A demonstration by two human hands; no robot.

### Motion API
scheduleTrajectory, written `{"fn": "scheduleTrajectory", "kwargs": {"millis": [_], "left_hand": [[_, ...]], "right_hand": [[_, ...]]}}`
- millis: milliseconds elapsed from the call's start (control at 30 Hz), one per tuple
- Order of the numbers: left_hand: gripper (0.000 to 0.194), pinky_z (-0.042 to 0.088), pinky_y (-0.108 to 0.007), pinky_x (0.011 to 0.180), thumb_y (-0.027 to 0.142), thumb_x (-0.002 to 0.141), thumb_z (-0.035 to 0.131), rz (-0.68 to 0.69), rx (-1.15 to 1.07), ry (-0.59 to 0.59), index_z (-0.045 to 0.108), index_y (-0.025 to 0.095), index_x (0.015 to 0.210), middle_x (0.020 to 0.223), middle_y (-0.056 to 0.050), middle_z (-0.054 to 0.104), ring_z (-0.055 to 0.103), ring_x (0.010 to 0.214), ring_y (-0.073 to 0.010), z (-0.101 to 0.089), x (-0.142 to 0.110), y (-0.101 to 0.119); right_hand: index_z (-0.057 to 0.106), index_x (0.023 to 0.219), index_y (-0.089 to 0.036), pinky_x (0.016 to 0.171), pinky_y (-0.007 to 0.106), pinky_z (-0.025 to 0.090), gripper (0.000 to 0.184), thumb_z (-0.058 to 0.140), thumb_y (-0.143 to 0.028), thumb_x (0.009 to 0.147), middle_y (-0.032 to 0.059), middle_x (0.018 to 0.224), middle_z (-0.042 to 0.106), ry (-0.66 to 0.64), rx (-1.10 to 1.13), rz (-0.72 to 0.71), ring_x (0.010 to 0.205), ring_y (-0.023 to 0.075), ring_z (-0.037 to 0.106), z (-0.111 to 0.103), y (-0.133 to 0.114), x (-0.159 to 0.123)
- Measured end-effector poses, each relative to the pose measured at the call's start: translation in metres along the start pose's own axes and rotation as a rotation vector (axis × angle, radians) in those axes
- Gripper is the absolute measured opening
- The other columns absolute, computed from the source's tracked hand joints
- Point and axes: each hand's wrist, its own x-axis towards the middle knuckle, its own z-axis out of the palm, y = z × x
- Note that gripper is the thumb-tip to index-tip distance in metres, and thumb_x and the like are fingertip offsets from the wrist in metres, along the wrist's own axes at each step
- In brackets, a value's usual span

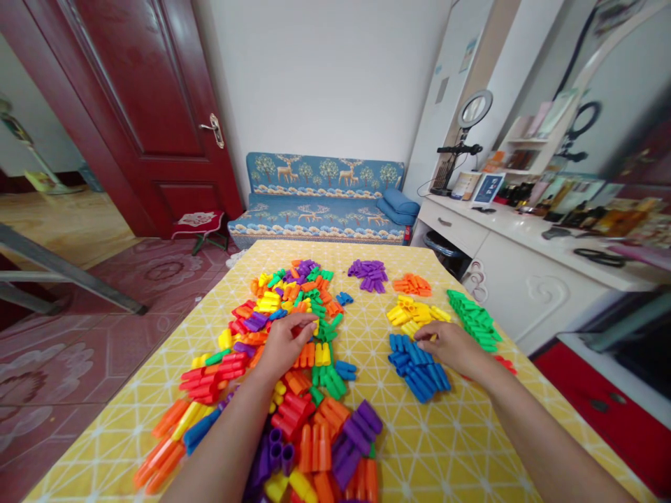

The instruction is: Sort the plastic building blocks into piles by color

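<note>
A mixed heap of small plastic tube-shaped pieces (293,412) in red, orange, yellow, green, blue and purple covers the left and middle of the table. My left hand (283,342) is over this heap, thumb and forefinger closed around a yellow piece (316,325) that shows only in part. To the right, pieces lie grouped by colour. My right hand (456,347) is between the yellow group (412,311) and the blue group (416,369). Its fingers are curled together, and what they hold, if anything, is hidden.
Purple (368,274), orange (412,284) and green (473,320) groups lie farther out; some red pieces (506,364) show beyond my right forearm. A patterned yellow cloth (210,447) covers the table. Behind stand a blue sofa (325,209) and a white dresser (524,244).
</note>
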Motion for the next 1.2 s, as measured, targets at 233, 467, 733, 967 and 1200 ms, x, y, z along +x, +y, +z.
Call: {"fn": "scheduleTrajectory", "kwargs": {"millis": [233, 467, 733, 967, 1200], "left_hand": [[0.023, 0.053, -0.028, 0.072, 0.032, 0.084, 0.058, 0.001, -0.008, -0.008, 0.072, 0.016, 0.094, 0.087, -0.005, 0.074, 0.067, 0.077, -0.0183, -0.001, 0.000, 0.003], [0.022, 0.053, -0.029, 0.073, 0.032, 0.084, 0.058, 0.020, -0.008, 0.010, 0.072, 0.018, 0.093, 0.087, -0.005, 0.074, 0.067, 0.078, -0.0185, 0.000, 0.000, 0.001], [0.020, 0.053, -0.030, 0.079, 0.029, 0.084, 0.059, 0.036, 0.014, -0.042, 0.074, 0.019, 0.094, 0.091, -0.005, 0.075, 0.068, 0.083, -0.0192, -0.001, -0.001, 0.006], [0.023, 0.052, -0.033, 0.083, 0.030, 0.086, 0.056, 0.072, 0.155, -0.119, 0.075, 0.022, 0.096, 0.096, -0.006, 0.075, 0.069, 0.089, -0.0210, -0.001, -0.001, 0.009], [0.027, 0.049, -0.036, 0.089, 0.022, 0.083, 0.057, 0.145, 0.431, -0.177, 0.072, 0.025, 0.105, 0.104, -0.006, 0.073, 0.065, 0.100, -0.0240, -0.002, 0.006, 0.026]], "right_hand": [[0.071, 0.091, -0.024, 0.077, 0.031, 0.045, 0.015, 0.061, -0.026, 0.080, 0.0046, 0.098, 0.069, 0.105, -0.068, -0.118, 0.091, 0.0214, 0.063, 0.014, -0.064, 0.002], [0.059, 0.122, -0.024, 0.080, 0.028, 0.046, 0.052, 0.055, -0.007, 0.074, 0.0061, 0.120, 0.060, 0.068, 0.111, -0.302, 0.090, 0.0173, 0.062, 0.090, -0.123, 0.029], [0.062, 0.107, -0.023, 0.076, 0.027, 0.047, 0.045, 0.049, -0.003, 0.069, 0.0033, 0.110, 0.060, 0.245, 0.322, -0.289, 0.087, 0.0161, 0.060, 0.131, -0.120, 0.043], [0.056, 0.107, -0.019, 0.068, 0.028, 0.048, 0.029, 0.056, -0.030, 0.081, 0.0009, 0.086, 0.067, 0.293, 0.698, -0.173, 0.073, 0.0160, 0.062, 0.141, -0.109, 0.049], [0.056, 0.110, -0.018, 0.072, 0.027, 0.048, 0.030, 0.054, -0.031, 0.082, 0.0015, 0.091, 0.067, 0.330, 0.755, -0.178, 0.078, 0.0162, 0.061, 0.139, -0.107, 0.051]]}}
